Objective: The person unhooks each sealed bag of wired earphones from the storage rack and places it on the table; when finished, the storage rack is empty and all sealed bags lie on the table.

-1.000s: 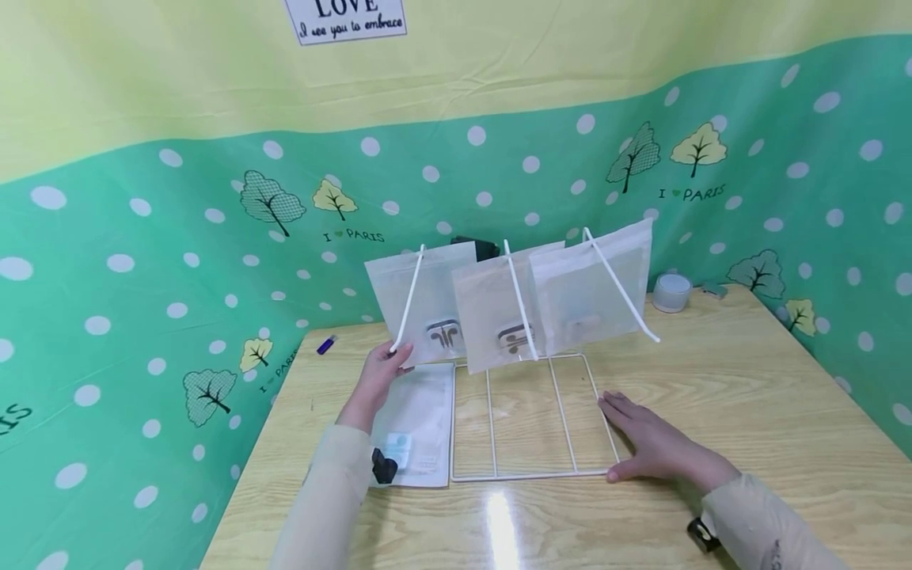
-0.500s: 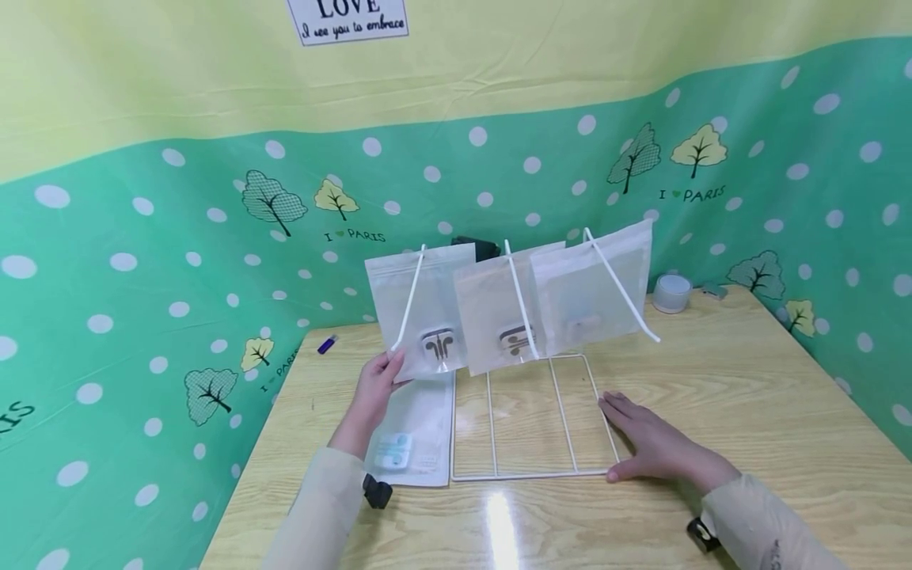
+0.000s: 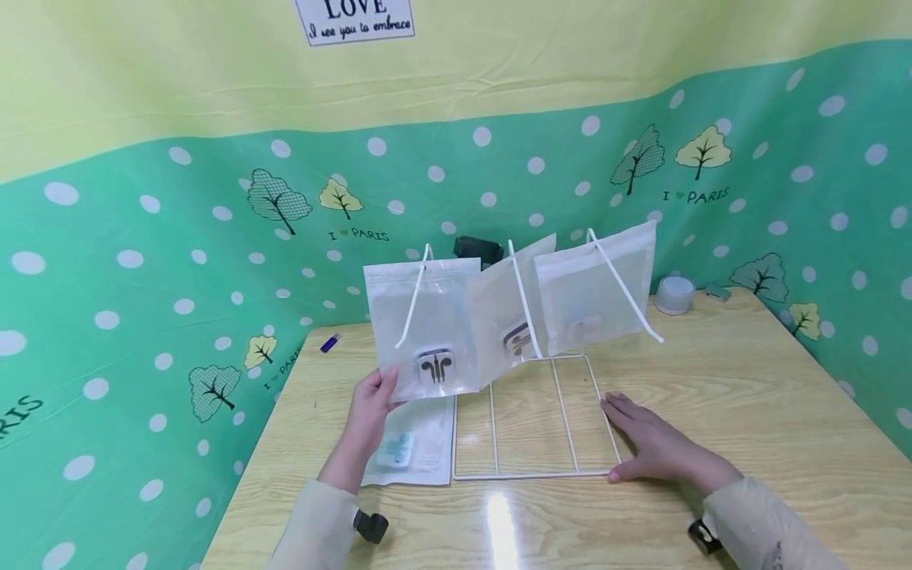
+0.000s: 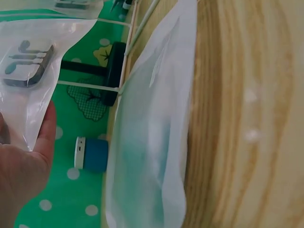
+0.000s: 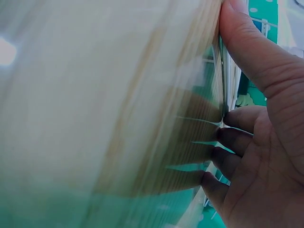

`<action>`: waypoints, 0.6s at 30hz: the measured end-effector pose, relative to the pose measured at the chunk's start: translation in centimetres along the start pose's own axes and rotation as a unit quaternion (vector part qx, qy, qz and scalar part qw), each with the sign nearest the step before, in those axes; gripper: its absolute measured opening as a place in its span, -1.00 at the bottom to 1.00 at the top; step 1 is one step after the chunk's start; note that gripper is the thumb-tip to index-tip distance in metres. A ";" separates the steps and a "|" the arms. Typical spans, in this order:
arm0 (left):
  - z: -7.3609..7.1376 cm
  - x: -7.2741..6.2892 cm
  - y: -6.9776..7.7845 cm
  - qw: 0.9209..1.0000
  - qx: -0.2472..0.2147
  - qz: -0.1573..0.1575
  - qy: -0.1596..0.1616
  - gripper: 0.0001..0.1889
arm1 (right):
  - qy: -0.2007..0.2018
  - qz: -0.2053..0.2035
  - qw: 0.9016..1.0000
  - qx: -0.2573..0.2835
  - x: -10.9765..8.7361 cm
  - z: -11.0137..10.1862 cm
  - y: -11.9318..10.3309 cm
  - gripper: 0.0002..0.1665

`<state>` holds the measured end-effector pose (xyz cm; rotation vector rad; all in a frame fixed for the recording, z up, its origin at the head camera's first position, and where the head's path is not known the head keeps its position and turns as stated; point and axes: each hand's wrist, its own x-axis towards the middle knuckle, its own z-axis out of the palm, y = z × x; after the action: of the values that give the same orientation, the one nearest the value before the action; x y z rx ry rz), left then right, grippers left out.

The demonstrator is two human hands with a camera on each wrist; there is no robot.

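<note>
A white wire rack stands on the table, its flat base [image 3: 530,476] toward me and three sloping prongs above. From each prong hangs a translucent zip bag. My left hand [image 3: 366,412] pinches the lower left corner of the left bag [image 3: 388,317], which holds boxed earphones [image 3: 435,366]; thumb and fingers [image 4: 46,135] show at that corner in the left wrist view. The middle bag [image 3: 492,317] hangs slanted, partly behind the left one. Beyond it hangs the right bag [image 3: 620,269]. My right hand [image 3: 655,439] rests at the base's right side, fingers extended.
Left of the base, another bag [image 3: 435,455] with a pale case lies flat, partly under the held bag. At the back stand a black object [image 3: 479,249] and a white round container [image 3: 674,294]. A small purple item [image 3: 329,343] lies far left.
My left hand has drawn the left bag's lower corner down and toward me, and the bag now faces me more squarely. The middle bag has turned on its prong. My right hand stays put.
</note>
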<state>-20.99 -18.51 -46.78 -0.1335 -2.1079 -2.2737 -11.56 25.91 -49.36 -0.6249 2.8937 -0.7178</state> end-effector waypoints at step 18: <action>-0.9 -6.7 1.4 1.000 -0.007 -0.014 -0.005 -0.71 | -0.004 0.000 1.000 0.003 0.0 0.0 0.1 0.39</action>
<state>-14.25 -19.73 -46.03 -0.1156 -2.1132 -2.3079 -11.65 25.97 -49.39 -0.6266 2.8837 -0.7216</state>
